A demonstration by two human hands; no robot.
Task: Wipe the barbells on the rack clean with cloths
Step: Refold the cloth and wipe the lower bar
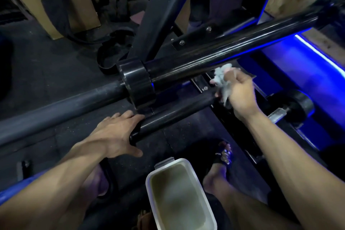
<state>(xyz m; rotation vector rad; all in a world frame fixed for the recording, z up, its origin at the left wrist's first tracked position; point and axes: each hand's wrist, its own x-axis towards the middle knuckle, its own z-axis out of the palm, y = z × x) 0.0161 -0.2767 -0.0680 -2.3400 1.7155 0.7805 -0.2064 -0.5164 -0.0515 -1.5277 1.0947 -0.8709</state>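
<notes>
Across the middle of the view, the upper barbell [214, 53] slants over a lower barbell sleeve [173, 115]. The left hand [115, 134] cups the sleeve's near end, fingers curled over it. The right hand [239, 92] clenches a bunched pale cloth [221, 78] against the sleeve's far part, just below the upper bar.
</notes>
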